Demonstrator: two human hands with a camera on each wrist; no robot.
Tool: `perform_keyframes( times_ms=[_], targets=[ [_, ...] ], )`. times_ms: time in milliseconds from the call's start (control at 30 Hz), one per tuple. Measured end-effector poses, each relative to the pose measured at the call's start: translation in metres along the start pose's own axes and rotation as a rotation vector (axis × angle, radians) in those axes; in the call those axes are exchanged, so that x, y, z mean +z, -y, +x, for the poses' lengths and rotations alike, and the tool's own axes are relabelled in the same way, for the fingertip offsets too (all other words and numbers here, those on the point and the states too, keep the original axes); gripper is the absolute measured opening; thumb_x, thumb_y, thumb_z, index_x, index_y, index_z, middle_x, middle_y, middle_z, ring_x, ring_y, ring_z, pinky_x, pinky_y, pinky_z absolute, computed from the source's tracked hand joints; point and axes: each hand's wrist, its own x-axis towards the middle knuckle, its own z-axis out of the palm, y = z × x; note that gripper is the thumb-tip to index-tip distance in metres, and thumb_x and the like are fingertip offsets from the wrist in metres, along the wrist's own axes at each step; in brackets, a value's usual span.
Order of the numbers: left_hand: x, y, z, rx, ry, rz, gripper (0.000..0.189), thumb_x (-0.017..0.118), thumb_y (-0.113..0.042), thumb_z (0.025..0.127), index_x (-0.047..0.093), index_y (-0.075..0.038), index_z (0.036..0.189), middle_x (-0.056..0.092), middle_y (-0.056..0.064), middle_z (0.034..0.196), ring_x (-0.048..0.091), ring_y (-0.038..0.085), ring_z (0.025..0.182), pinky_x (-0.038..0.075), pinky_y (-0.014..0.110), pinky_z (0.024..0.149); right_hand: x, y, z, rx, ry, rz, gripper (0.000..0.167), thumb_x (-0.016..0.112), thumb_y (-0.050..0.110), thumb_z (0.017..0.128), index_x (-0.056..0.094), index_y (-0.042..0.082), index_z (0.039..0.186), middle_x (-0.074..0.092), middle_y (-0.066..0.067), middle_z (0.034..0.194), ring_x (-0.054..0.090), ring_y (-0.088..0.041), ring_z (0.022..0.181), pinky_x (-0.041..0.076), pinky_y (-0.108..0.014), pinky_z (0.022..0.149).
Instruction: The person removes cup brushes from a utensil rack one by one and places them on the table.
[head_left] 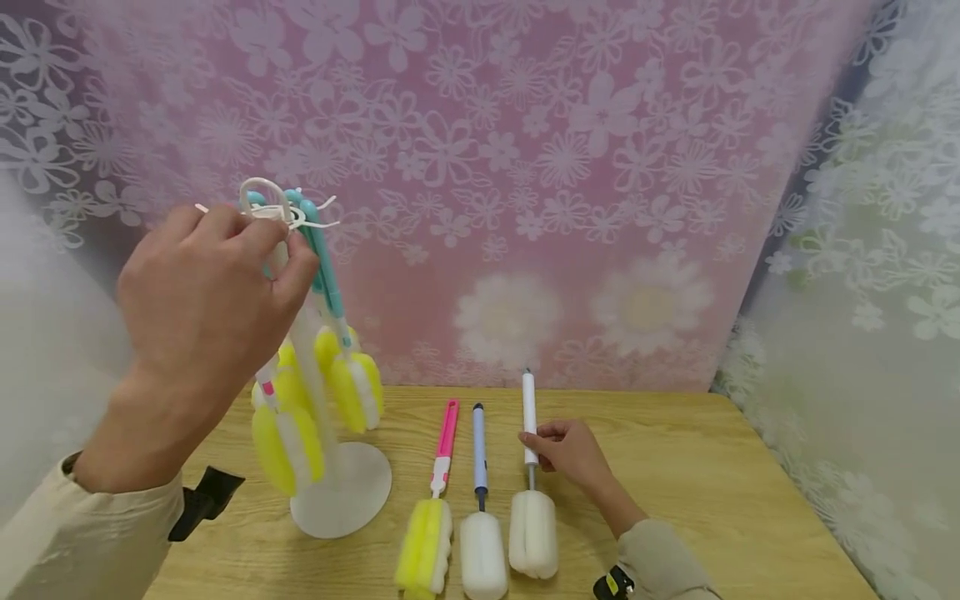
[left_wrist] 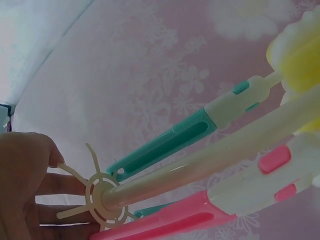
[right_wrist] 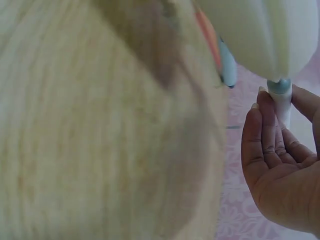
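My left hand (head_left: 217, 275) grips the top of a white rack (head_left: 309, 367), near its ring of thin hooks; in the left wrist view the fingers pass behind that ring. From the rack hang sponge brushes with yellow-and-white heads, among them a teal-handled brush (left_wrist: 165, 147) and a pink-handled brush (left_wrist: 165, 220). Lower right, my right hand (head_left: 573, 454) pinches the white handle of a bottle brush (head_left: 529, 408) between thumb and fingers. This brush's cream sponge head (right_wrist: 260, 35) points toward me, and its handle points to the back edge of the table.
Left of the held brush lie a blue-handled brush (head_left: 480, 450) with a white sponge and a pink-handled brush (head_left: 447, 429) with a yellow sponge. The rack's round base (head_left: 375, 492) stands on the wooden table (head_left: 652, 533). Behind hangs a pink floral curtain (head_left: 487, 192).
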Motion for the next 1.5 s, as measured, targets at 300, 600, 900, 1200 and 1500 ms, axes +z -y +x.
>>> perform_keyframes(
  times_ms=[300,600,900,1200,1500],
  targets=[
    [0.0,-0.002,0.002,0.003,-0.004,0.019,0.036,0.042,-0.024,0.089,0.063,-0.001,0.071,0.059,0.017,0.068,0.049,0.037,0.06,0.036,0.042,0.047,0.006,-0.013,0.0,0.028,0.056,-0.104,0.026,0.07,0.029,0.086,0.07,0.002,0.085,0.059,-0.007,0.064,0.055,-0.019,0.059,0.052,-0.033,0.058],
    [-0.002,-0.003,0.004,0.026,0.057,0.018,0.034,0.043,-0.024,0.089,0.063,-0.002,0.072,0.058,0.016,0.067,0.049,0.033,0.058,0.037,0.039,0.047,0.013,-0.019,-0.001,0.012,0.082,-0.154,0.025,0.07,0.024,0.087,0.07,-0.001,0.088,0.061,-0.004,0.065,0.058,-0.016,0.059,0.053,-0.031,0.057],
    [-0.002,-0.004,0.004,0.01,0.065,0.011,0.038,0.04,-0.027,0.092,0.064,-0.002,0.075,0.06,0.015,0.073,0.049,0.032,0.058,0.038,0.041,0.044,0.013,-0.021,-0.003,-0.027,0.096,-0.185,0.023,0.07,0.023,0.086,0.071,0.001,0.085,0.063,-0.002,0.065,0.059,-0.015,0.059,0.053,-0.031,0.057],
    [-0.001,-0.004,0.003,0.006,0.064,0.013,0.038,0.039,-0.027,0.091,0.059,-0.003,0.068,0.056,0.013,0.066,0.044,0.028,0.051,0.033,0.039,0.04,0.011,-0.02,-0.006,-0.052,0.12,-0.244,0.025,0.068,0.027,0.088,0.072,0.003,0.083,0.062,-0.002,0.063,0.057,-0.015,0.057,0.049,-0.029,0.054],
    [-0.006,0.001,0.003,0.024,0.123,0.048,0.034,0.036,-0.025,0.091,0.046,-0.005,0.065,0.042,0.009,0.056,0.035,0.027,0.041,0.027,0.037,0.036,0.002,-0.016,-0.01,-0.053,0.163,-0.244,0.031,0.061,0.028,0.094,0.071,-0.001,0.09,0.068,-0.005,0.073,0.066,-0.02,0.066,0.055,-0.035,0.061]
  ],
)
